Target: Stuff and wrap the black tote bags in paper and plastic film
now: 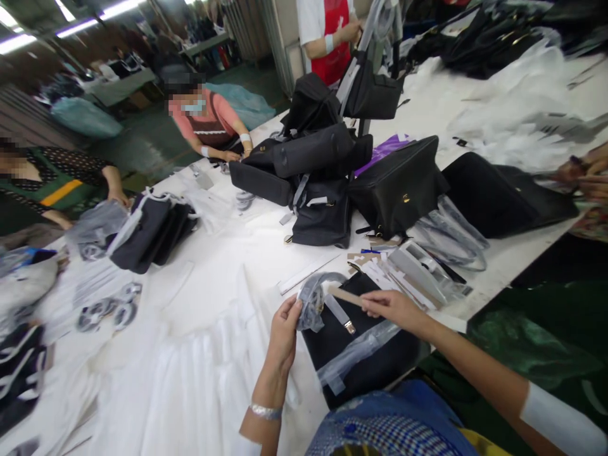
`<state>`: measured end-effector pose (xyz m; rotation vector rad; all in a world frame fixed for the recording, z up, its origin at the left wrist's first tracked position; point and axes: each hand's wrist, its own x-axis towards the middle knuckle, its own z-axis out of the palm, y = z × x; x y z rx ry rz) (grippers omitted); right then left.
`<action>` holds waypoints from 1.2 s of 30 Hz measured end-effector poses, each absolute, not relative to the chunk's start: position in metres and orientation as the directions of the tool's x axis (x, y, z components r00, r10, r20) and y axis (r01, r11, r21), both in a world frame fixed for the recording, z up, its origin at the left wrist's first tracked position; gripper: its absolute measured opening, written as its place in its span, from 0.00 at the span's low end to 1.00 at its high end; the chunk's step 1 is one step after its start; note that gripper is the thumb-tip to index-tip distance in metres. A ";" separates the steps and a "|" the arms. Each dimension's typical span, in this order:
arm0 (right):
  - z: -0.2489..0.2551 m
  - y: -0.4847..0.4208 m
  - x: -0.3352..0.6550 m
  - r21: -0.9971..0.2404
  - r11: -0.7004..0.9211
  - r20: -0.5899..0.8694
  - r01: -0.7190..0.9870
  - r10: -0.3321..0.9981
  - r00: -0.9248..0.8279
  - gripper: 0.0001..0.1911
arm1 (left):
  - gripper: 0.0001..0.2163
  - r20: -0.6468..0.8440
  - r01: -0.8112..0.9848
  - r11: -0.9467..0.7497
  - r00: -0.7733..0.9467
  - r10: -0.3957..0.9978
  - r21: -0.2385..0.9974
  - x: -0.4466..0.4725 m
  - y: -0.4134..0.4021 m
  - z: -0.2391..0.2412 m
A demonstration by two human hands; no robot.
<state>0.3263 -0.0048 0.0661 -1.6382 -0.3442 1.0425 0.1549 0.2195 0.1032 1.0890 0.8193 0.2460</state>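
A: Bright enough? Ceiling tube lights [90,22] glow at top left, and the white bench [228,266] nearly washes out.

B: Yes, shadows stay soft. The edges bend and smear, far corners blur, and two faces are pixelated.

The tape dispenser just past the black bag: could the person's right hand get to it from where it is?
Probably yes. The right hand, pinching a tan strip, sits just short of the tape dispenser, with only flat card pieces between them. It would likely need to drop the strip first.
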 end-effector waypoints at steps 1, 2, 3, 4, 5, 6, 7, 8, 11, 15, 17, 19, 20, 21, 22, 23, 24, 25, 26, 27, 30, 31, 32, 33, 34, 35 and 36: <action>0.070 0.000 0.313 -0.882 -0.357 -0.471 -0.308 0.702 0.534 0.22 | 0.24 -0.465 0.208 0.465 0.694 0.550 0.861 0.155 0.219 0.105; 0.072 0.006 0.302 -0.879 -0.362 -0.476 -0.311 0.707 0.523 0.21 | 0.25 -0.461 0.214 0.456 0.700 0.546 0.864 0.155 0.218 0.107; 0.074 0.012 0.292 -0.882 -0.360 -0.470 -0.304 0.707 0.527 0.20 | 0.25 -0.455 0.221 0.443 0.707 0.541 0.869 0.155 0.217 0.108; 0.075 0.019 0.284 -0.888 -0.353 -0.460 -0.295 0.707 0.538 0.20 | 0.25 -0.447 0.228 0.425 0.715 0.538 0.876 0.155 0.215 0.110; 0.076 0.027 0.278 -0.893 -0.347 -0.450 -0.287 0.703 0.551 0.20 | 0.24 -0.433 0.232 0.401 0.725 0.536 0.886 0.154 0.213 0.111; 0.077 0.035 0.274 -0.897 -0.340 -0.442 -0.282 0.696 0.566 0.20 | 0.24 -0.415 0.234 0.374 0.736 0.535 0.897 0.154 0.212 0.112; 0.079 0.043 0.271 -0.901 -0.328 -0.433 -0.283 0.691 0.579 0.20 | 0.23 -0.395 0.235 0.343 0.749 0.533 0.909 0.153 0.210 0.112; 0.082 0.051 0.269 -0.907 -0.307 -0.421 -0.289 0.694 0.584 0.20 | 0.22 -0.373 0.236 0.310 0.762 0.529 0.921 0.152 0.208 0.112; 0.095 0.067 0.268 -0.908 -0.210 -0.388 -0.362 0.746 0.542 0.20 | 0.20 -0.315 0.243 0.203 0.787 0.530 0.948 0.149 0.205 0.110; 0.111 0.070 0.269 -0.826 -0.186 -0.426 -0.532 0.824 0.374 0.19 | 0.19 -0.276 0.245 0.130 0.796 0.538 0.961 0.145 0.207 0.110; 0.113 0.068 0.268 -0.776 -0.204 -0.467 -0.597 0.823 0.325 0.20 | 0.19 -0.262 0.235 0.117 0.810 0.524 0.965 0.142 0.208 0.112; 0.111 0.068 0.264 -0.764 -0.206 -0.505 -0.612 0.780 0.368 0.20 | 0.19 -0.247 0.222 0.110 0.828 0.504 0.969 0.140 0.209 0.113; 0.109 0.068 0.262 -0.775 -0.206 -0.516 -0.598 0.751 0.411 0.19 | 0.19 -0.241 0.214 0.111 0.834 0.496 0.971 0.139 0.209 0.113; 0.107 0.069 0.259 -0.789 -0.210 -0.523 -0.578 0.723 0.452 0.19 | 0.18 -0.235 0.205 0.115 0.839 0.491 0.972 0.139 0.208 0.113; 0.105 0.069 0.257 -0.800 -0.213 -0.526 -0.561 0.701 0.483 0.19 | 0.18 -0.232 0.195 0.127 0.839 0.492 0.973 0.138 0.207 0.112; 0.103 0.070 0.255 -0.807 -0.216 -0.526 -0.550 0.687 0.501 0.19 | 0.19 -0.236 0.185 0.151 0.832 0.502 0.971 0.138 0.205 0.111; 0.102 0.070 0.253 -0.811 -0.218 -0.524 -0.543 0.682 0.510 0.18 | 0.21 -0.248 0.173 0.189 0.818 0.518 0.967 0.138 0.204 0.111; 0.101 0.070 0.253 -0.815 -0.219 -0.522 -0.537 0.680 0.514 0.18 | 0.25 -0.265 0.157 0.239 0.802 0.535 0.958 0.138 0.202 0.110; 0.100 0.070 0.253 -0.817 -0.221 -0.519 -0.532 0.683 0.514 0.18 | 0.30 -0.287 0.137 0.297 0.784 0.551 0.945 0.138 0.200 0.109; 0.100 0.070 0.253 -0.820 -0.225 -0.516 -0.526 0.688 0.510 0.18 | 0.37 -0.311 0.113 0.359 0.766 0.562 0.926 0.138 0.198 0.108; 0.102 0.068 0.256 -0.832 -0.234 -0.497 -0.503 0.717 0.489 0.17 | 0.48 -0.366 0.059 0.501 0.757 0.542 0.863 0.138 0.193 0.108; 0.103 0.068 0.258 -0.835 -0.239 -0.492 -0.495 0.726 0.480 0.16 | 0.47 -0.367 0.052 0.519 0.767 0.526 0.853 0.138 0.192 0.109; 0.105 0.067 0.259 -0.836 -0.246 -0.491 -0.491 0.735 0.467 0.16 | 0.44 -0.357 0.048 0.521 0.781 0.513 0.852 0.138 0.192 0.110; 0.107 0.067 0.260 -0.831 -0.254 -0.495 -0.496 0.744 0.449 0.15 | 0.38 -0.340 0.047 0.508 0.795 0.503 0.860 0.138 0.191 0.111; 0.110 0.066 0.262 -0.818 -0.258 -0.505 -0.514 0.751 0.425 0.15 | 0.32 -0.321 0.046 0.489 0.806 0.497 0.871 0.138 0.191 0.112; 0.112 0.065 0.263 -0.794 -0.255 -0.518 -0.551 0.758 0.396 0.16 | 0.27 -0.306 0.046 0.468 0.812 0.497 0.883 0.137 0.191 0.113; 0.114 0.063 0.264 -0.759 -0.243 -0.532 -0.604 0.765 0.362 0.18 | 0.23 -0.296 0.047 0.451 0.813 0.501 0.891 0.136 0.191 0.114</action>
